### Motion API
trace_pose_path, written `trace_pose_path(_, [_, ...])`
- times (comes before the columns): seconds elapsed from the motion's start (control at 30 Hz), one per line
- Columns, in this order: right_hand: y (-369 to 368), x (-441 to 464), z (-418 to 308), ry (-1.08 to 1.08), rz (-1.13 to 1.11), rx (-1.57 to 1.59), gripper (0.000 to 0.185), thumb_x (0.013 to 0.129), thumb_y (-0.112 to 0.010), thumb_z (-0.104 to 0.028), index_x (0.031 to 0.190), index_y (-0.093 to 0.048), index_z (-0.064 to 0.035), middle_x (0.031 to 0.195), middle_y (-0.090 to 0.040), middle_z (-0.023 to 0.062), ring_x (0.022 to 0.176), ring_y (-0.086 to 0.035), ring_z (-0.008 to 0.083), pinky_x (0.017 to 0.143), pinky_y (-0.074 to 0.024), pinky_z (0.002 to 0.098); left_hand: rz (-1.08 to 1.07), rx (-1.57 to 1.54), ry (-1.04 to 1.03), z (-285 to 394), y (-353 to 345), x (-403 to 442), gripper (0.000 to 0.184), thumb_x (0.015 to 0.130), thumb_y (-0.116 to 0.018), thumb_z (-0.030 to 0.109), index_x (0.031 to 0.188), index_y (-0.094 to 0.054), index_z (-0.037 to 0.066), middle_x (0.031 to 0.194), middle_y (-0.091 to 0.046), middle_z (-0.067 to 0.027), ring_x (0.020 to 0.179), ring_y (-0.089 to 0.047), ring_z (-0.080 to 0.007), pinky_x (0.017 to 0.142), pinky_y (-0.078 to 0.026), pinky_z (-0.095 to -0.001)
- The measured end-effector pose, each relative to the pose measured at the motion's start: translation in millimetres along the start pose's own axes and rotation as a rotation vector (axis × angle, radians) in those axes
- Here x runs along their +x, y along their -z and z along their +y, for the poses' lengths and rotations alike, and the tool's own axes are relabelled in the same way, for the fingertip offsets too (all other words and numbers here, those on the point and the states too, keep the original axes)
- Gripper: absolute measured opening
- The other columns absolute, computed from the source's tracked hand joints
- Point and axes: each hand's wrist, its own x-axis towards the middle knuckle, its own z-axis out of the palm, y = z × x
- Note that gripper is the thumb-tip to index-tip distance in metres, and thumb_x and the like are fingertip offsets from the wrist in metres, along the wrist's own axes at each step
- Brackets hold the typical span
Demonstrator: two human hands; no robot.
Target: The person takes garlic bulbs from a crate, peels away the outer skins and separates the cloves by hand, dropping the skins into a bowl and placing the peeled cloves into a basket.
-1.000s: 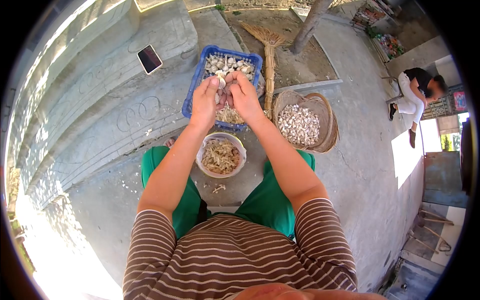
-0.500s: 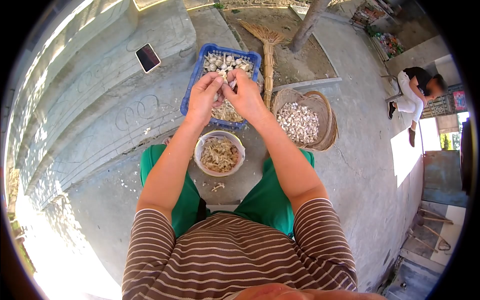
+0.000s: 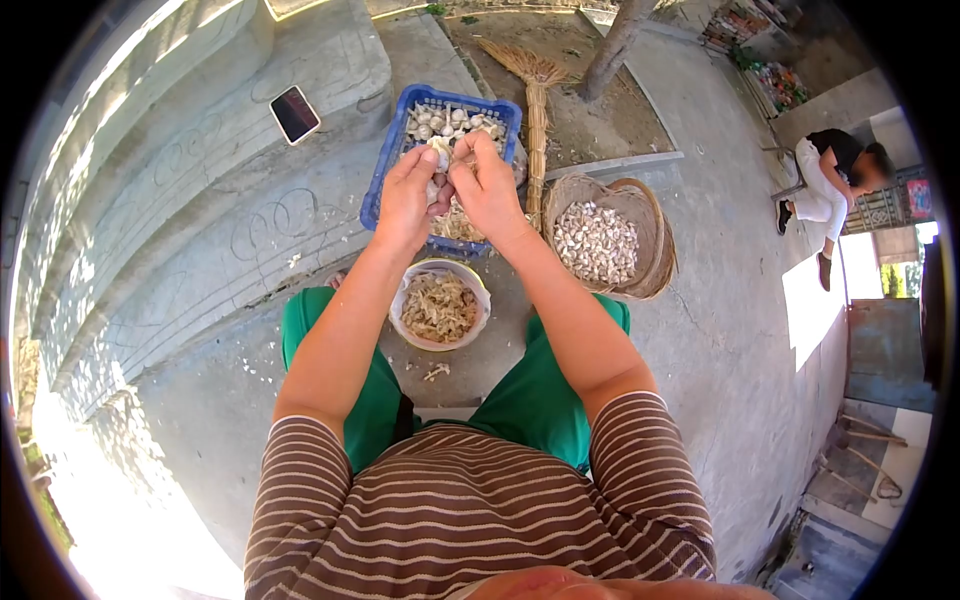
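Observation:
Above a blue plastic crate [image 3: 370,206], my left hand [image 3: 407,195] is closed on a pale garlic bulb [image 3: 439,150]. My right hand [image 3: 487,190] is beside it, its thumb and fingertips pinched at the bulb's right side; what they grip is too small to make out. Whole garlic bulbs [image 3: 440,121] fill the far part of the crate, and loose skins lie in the near part. A lined bucket [image 3: 484,311] of garlic skins [image 3: 438,308] stands below my hands. To the right, a wicker basket [image 3: 650,215] holds many garlic cloves [image 3: 595,243].
A phone [image 3: 295,115] lies on the concrete step [image 3: 340,70] at the left. A straw broom [image 3: 537,130] lies behind the basket, near a tree trunk [image 3: 612,50]. A seated person [image 3: 835,180] is at the far right. Skin scraps [image 3: 437,371] lie between my legs.
My right fingertips have shifted slightly up and away from the bulb, after being closer against it half a second ago. The left hand keeps its hold.

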Motion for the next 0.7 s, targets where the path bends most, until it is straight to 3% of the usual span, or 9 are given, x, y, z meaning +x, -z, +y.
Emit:
trace_pose_path(0.07, [11.3, 2.8, -5.6, -0.280, -0.056, 0.458, 0.012, 0.087, -0.045, -0.008, 0.098, -0.044, -0.0045, 0.069, -0.055, 0.0052, 0.053, -0.055, 0.0130, 0.044, -0.0388, 0.0258, -0.020, -0.040, -0.006, 4.6, -0.4, 0.5, 0.015, 0.094, -0.048, 0.020, 0.100, -0.053, 0.007, 0.076, -0.049, -0.0017, 0.060, -0.047, -0.0109, 0.046, -0.033, -0.0218])
trace_pose_path(0.1, [11.8, 4.2, -9.3, -0.380, 0.005, 0.639, 0.012, 0.086, -0.045, -0.006, 0.097, -0.048, -0.0038, 0.069, -0.053, 0.0019, 0.052, -0.051, 0.0104, 0.042, -0.0328, 0.0201, -0.041, -0.079, -0.010, 7.7, -1.7, -0.1, 0.015, 0.094, -0.049, 0.019, 0.100, -0.052, 0.006, 0.076, -0.048, -0.0025, 0.060, -0.048, -0.0121, 0.047, -0.033, -0.0218])
trace_pose_path(0.2, [14.2, 10.7, -12.6, -0.425, 0.069, 0.757, 0.013, 0.087, -0.044, -0.005, 0.096, -0.052, -0.0029, 0.068, -0.052, 0.0012, 0.052, -0.049, 0.0086, 0.042, -0.0310, 0.0188, 0.019, -0.025, -0.001, 10.7, -5.9, -2.7, 0.014, 0.094, -0.050, 0.017, 0.102, -0.050, 0.006, 0.076, -0.048, -0.0026, 0.060, -0.047, -0.0114, 0.047, -0.033, -0.0217])
trace_pose_path(0.27, [17.3, 11.7, -6.9, -0.409, 0.059, 0.802, 0.012, 0.089, -0.051, -0.008, 0.097, -0.057, -0.0023, 0.069, -0.052, -0.0002, 0.057, -0.049, 0.0058, 0.042, -0.0327, 0.0189, -0.031, 0.013, 0.011, 9.2, -2.7, -1.7, 0.015, 0.094, -0.050, 0.016, 0.104, -0.050, 0.005, 0.077, -0.049, -0.0017, 0.060, -0.047, -0.0102, 0.047, -0.032, -0.0207])
trace_pose_path(0.33, [19.1, 11.8, -4.7, -0.312, -0.083, 0.695, 0.015, 0.087, -0.060, -0.010, 0.100, -0.058, -0.0038, 0.070, -0.053, -0.0007, 0.058, -0.048, 0.0049, 0.043, -0.0312, 0.0182, -0.081, 0.053, 0.022, 7.4, -1.6, -1.0, 0.017, 0.094, -0.051, 0.015, 0.106, -0.050, 0.005, 0.078, -0.049, -0.0009, 0.060, -0.047, -0.0090, 0.047, -0.031, -0.0196])
trace_pose_path(0.47, [13.8, 13.7, 5.7, -0.269, -0.106, 0.538, 0.018, 0.087, -0.064, -0.014, 0.102, -0.059, -0.0040, 0.068, -0.051, -0.0030, 0.055, -0.043, 0.0044, 0.045, -0.0302, 0.0186, -0.076, 0.175, -0.012, 3.9, 1.8, 0.2, 0.016, 0.094, -0.050, 0.016, 0.106, -0.052, 0.005, 0.075, -0.049, 0.0014, 0.058, -0.044, -0.0064, 0.046, -0.031, -0.0197])
trace_pose_path(0.53, [9.7, 15.0, 11.1, -0.056, -0.053, 0.194, 0.020, 0.086, -0.065, -0.014, 0.100, -0.057, -0.0034, 0.069, -0.057, 0.0009, 0.057, -0.051, 0.0084, 0.051, -0.0421, 0.0241, -0.071, 0.216, -0.044, 4.8, 0.3, -0.3, 0.016, 0.094, -0.050, 0.017, 0.105, -0.054, 0.005, 0.074, -0.049, 0.0022, 0.057, -0.044, -0.0056, 0.045, -0.031, -0.0197])
trace_pose_path(0.63, [5.5, 11.8, 9.2, -0.014, -0.025, 0.002, 0.020, 0.088, -0.062, -0.017, 0.100, -0.053, -0.0035, 0.069, -0.060, 0.0062, 0.060, -0.058, 0.0144, 0.056, -0.0470, 0.0302, 0.014, 0.439, -0.123, 2.7, -3.8, -0.2, 0.016, 0.095, -0.049, 0.016, 0.101, -0.055, 0.003, 0.067, -0.049, 0.0007, 0.059, -0.046, -0.0051, 0.047, -0.036, -0.0214])
trace_pose_path(0.7, [3.1, 8.3, 1.6, -0.025, -0.013, -0.035, 0.018, 0.090, -0.059, -0.017, 0.099, -0.051, -0.0039, 0.071, -0.059, 0.0069, 0.061, -0.057, 0.0149, 0.057, -0.0462, 0.0297, 0.039, 0.598, -0.234, -6.5, -0.9, 4.6, 0.018, 0.096, -0.046, 0.016, 0.102, -0.056, 0.004, 0.066, -0.055, -0.0053, 0.060, -0.054, -0.0130, 0.051, -0.043, -0.0287])
